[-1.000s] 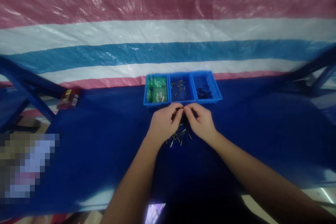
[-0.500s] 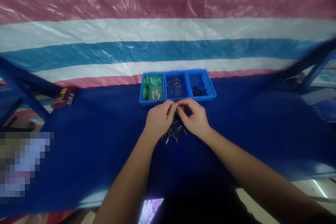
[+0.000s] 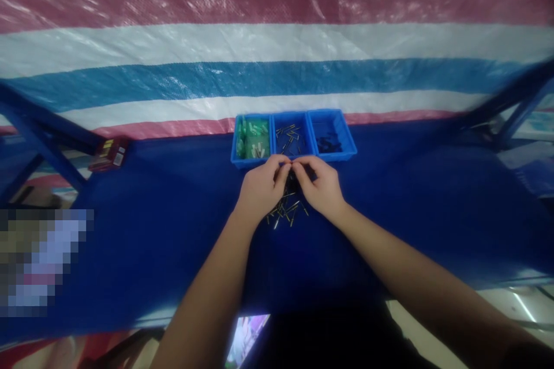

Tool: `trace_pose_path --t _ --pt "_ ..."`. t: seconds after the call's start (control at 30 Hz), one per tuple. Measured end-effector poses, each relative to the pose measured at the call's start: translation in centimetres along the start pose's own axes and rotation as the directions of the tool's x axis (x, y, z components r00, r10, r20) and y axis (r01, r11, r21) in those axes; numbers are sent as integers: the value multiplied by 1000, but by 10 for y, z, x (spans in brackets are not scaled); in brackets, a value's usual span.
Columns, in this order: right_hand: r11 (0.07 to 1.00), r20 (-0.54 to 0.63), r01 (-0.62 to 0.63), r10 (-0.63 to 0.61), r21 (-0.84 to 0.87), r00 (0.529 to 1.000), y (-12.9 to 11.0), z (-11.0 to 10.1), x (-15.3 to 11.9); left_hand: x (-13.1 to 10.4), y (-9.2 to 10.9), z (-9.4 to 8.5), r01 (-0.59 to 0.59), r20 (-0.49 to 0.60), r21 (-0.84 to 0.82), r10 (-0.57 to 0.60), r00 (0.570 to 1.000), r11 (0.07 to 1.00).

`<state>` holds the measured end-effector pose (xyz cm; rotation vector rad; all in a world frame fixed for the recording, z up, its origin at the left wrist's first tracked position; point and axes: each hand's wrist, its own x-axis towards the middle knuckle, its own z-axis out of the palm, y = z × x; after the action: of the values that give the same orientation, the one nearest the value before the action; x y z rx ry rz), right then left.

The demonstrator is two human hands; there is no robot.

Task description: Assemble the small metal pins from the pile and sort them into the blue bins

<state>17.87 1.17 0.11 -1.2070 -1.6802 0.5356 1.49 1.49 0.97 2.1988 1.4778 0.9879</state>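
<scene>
My left hand [image 3: 264,187] and my right hand [image 3: 319,184] meet fingertip to fingertip just in front of the blue bins. Both are closed in a pinch; whatever sits between the fingertips is too small to make out. Below them, several thin metal pins [image 3: 283,213] lie scattered in a pile on the blue table [image 3: 173,230], partly covered by the hands. The left bin [image 3: 234,150] holds green and clear small pieces. In the middle bin [image 3: 309,141] are more thin metal pins [image 3: 291,135]. Small dark pieces [image 3: 328,143] lie in the right bin [image 3: 350,138].
A dark red box [image 3: 109,154] stands at the table's left rear, beside a blue metal frame [image 3: 52,144]. Another frame leg [image 3: 515,104] rises at the right. Striped plastic sheeting [image 3: 277,40] hangs behind the table. A lit screen [image 3: 247,339] shows below the front edge.
The view has shifted slightly, so the scene sits a little higher. My fingertips remain together, with the fingers slightly rearranged; the bins and pile look the same.
</scene>
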Motion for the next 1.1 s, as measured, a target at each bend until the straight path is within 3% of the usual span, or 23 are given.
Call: trace_pose_path --t 0.5,0.73,1.1 --pt "995 -8 -68 69 72 998 -2 0 1 0 -1 0 10 6 -22 -10 1000 1000" --pt "999 -30 2 -1 48 1000 0 -1 1 2 -1 -1 -17 27 17 17 999 1000" --pt "999 -21 -11 12 34 1000 0 -1 2 1 -1 0 -11 -8 7 11 1000 1000"
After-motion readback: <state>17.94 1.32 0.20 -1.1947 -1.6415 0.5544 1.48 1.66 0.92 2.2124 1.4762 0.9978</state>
